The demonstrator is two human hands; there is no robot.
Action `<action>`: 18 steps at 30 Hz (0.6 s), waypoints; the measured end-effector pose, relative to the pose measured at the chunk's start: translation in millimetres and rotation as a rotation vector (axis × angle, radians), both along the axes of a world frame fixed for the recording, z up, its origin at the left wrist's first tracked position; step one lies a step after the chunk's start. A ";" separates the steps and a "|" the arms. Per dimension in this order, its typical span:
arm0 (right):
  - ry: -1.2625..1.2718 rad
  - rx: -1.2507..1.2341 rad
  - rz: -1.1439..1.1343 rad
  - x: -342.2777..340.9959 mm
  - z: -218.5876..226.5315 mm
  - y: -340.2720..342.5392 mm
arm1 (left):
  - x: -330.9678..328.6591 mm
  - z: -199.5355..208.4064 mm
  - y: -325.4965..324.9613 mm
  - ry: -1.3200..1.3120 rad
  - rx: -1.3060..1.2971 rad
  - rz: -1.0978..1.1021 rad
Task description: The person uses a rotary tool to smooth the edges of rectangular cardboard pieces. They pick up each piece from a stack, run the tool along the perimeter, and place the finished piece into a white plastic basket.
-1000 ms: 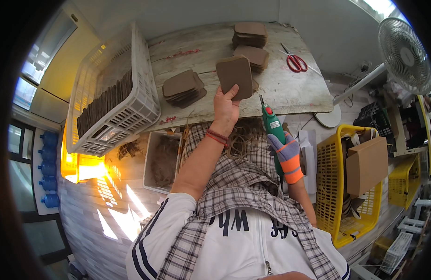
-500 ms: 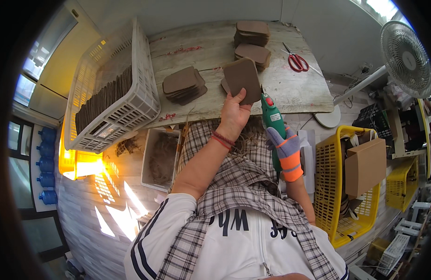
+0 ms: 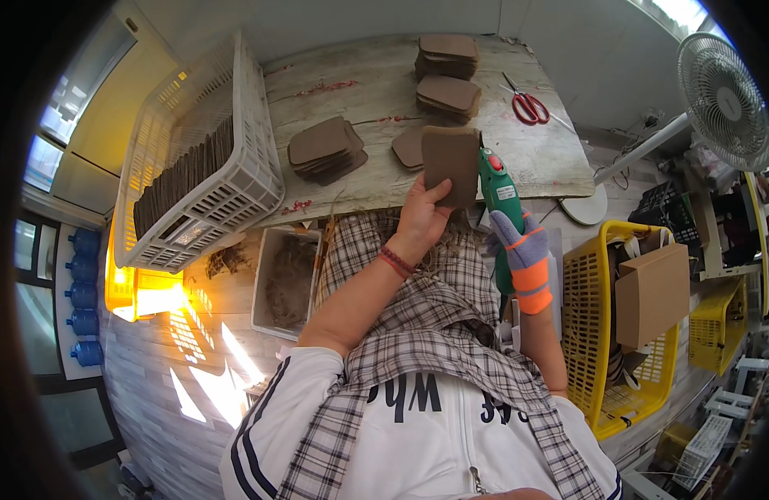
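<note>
My left hand (image 3: 426, 210) pinches a flat brown rounded-corner pad (image 3: 449, 162) over the table's front edge, thumb on its face. In a grey and orange work glove, my right hand (image 3: 522, 242) is wrapped round a green handheld power cutter (image 3: 499, 188) with a red button. The cutter's head meets the pad's right edge near its top corner; whether it touches cannot be told. Behind the held pad lies another brown pad (image 3: 408, 148). A stack of brown pads (image 3: 324, 148) sits to the left, with two more stacks (image 3: 448, 96) (image 3: 447, 57) farther back.
Red-handled scissors (image 3: 530, 108) lie at the table's right. A white crate (image 3: 264, 158) of upright pads stands left. Below is a white bin (image 3: 272, 242) of brown scraps. To the right are a yellow basket (image 3: 586, 333) with a cardboard box (image 3: 653, 296), and a fan (image 3: 726, 100).
The held pad has turned more upright and come slightly nearer and to the right. My right hand and the cutter have shifted a little right, the cutter's head now at the pad's upper edge.
</note>
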State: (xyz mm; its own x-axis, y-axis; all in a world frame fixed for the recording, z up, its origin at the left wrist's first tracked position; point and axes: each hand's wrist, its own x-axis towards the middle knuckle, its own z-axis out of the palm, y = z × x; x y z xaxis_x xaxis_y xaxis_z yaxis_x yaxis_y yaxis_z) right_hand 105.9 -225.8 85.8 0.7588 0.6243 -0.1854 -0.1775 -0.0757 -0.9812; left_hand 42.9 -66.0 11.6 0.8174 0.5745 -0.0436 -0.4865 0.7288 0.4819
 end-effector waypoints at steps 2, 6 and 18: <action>0.011 -0.001 -0.012 1.8 -1.3 -2.1 | -4.4 -3.3 5.1 0.014 0.045 0.035; -0.036 -0.081 0.108 6.8 8.0 -16.9 | -22.8 2.8 30.4 0.143 0.256 -0.017; -0.207 -0.238 0.264 1.5 -8.5 -31.8 | -63.1 18.8 88.4 0.423 0.716 -0.336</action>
State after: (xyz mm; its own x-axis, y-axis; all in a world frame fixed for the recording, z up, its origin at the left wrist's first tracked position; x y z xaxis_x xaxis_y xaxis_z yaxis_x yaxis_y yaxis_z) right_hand 107.4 -257.6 77.4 0.6149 0.7606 -0.2084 0.0779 -0.3216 -0.9437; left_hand -20.2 22.4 30.3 0.9443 0.3127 -0.1026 0.0199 0.2571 0.9662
